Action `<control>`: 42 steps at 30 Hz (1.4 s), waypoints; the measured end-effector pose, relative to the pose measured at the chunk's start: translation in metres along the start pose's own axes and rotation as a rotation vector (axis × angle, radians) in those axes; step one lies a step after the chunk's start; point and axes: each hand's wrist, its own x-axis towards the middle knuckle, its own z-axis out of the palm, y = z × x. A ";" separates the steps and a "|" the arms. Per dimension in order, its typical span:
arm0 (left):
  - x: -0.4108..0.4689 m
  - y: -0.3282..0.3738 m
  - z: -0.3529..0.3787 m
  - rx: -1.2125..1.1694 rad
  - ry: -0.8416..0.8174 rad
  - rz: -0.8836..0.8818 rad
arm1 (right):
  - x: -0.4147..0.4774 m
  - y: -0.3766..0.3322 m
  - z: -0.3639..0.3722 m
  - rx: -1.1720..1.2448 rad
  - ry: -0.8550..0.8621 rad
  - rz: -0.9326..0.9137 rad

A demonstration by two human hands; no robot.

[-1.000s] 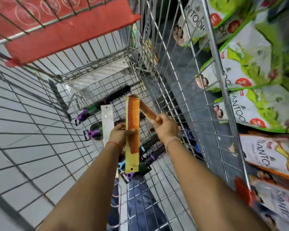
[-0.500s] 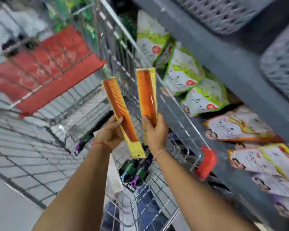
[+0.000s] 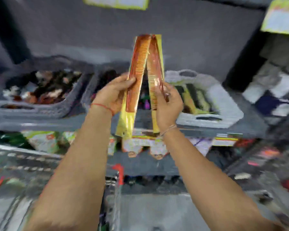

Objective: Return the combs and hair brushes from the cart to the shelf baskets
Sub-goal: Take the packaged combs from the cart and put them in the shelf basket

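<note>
I hold two orange combs on yellow backing cards upright in front of the shelf. My left hand (image 3: 113, 94) grips the left comb (image 3: 137, 70) around its middle. My right hand (image 3: 168, 102) grips the right comb (image 3: 154, 69). The tops of the two combs lean together and touch. Behind them stand three grey shelf baskets: a left basket (image 3: 40, 109) with dark mixed items, a middle basket (image 3: 90, 90) mostly hidden by my hands, and a right basket (image 3: 223, 104) with carded items. The whole picture is blurred.
Price labels (image 3: 145, 140) hang on the grey shelf edge below the baskets. Packets (image 3: 40, 140) lie on the lower shelf at the left. The cart's wire rim (image 3: 23, 157) crosses the lower left. White boxes (image 3: 274, 84) are stacked at the right.
The view has swung up from the cart to the shelf baskets. Both hands have lifted the combs out of the cart and brought their tops together.
</note>
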 end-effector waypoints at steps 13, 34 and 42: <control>0.165 -0.081 0.186 0.691 0.216 -0.101 | 0.206 0.074 -0.182 -0.752 -0.352 0.426; 0.059 0.010 0.094 0.363 0.549 0.317 | 0.100 -0.007 0.000 -0.143 -0.404 -0.053; -0.142 -0.028 -0.110 0.067 1.164 0.085 | -0.121 0.005 0.137 0.035 -1.007 0.286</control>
